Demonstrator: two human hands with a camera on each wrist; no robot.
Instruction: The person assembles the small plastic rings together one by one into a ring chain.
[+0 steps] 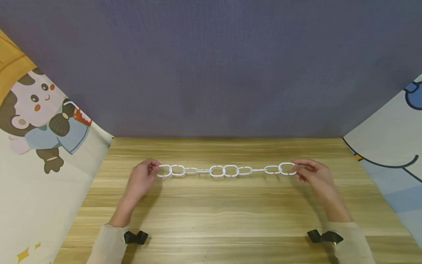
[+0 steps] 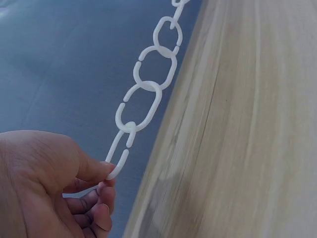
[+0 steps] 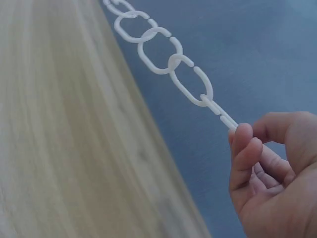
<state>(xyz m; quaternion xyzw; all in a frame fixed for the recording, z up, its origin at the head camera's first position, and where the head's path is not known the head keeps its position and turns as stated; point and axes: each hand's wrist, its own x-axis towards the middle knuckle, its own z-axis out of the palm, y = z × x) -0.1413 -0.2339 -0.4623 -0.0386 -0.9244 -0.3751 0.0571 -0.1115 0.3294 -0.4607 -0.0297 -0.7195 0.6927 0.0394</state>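
Observation:
A white plastic chain point(image 1: 231, 165) of several oval links stretches sideways between my two hands, close over the wooden table. My left hand point(image 1: 144, 177) pinches its left end link between thumb and forefinger. At the other end, my right hand point(image 1: 315, 176) pinches the last link the same way. Small gaps show in the sides of the links, as in the link point(image 2: 139, 106) second from my left fingers and the link point(image 3: 192, 80) beside my right fingers. The fingertips cover part of each end link.
Under the chain lies a wood-grain table point(image 1: 211, 216). A dark blue-grey panel point(image 1: 211, 73) rises along its far edge. Cartoon-printed sheets stand on the left point(image 1: 39, 110) and right point(image 1: 379, 146). Black straps point(image 1: 136, 237) sit at the sleeve cuffs.

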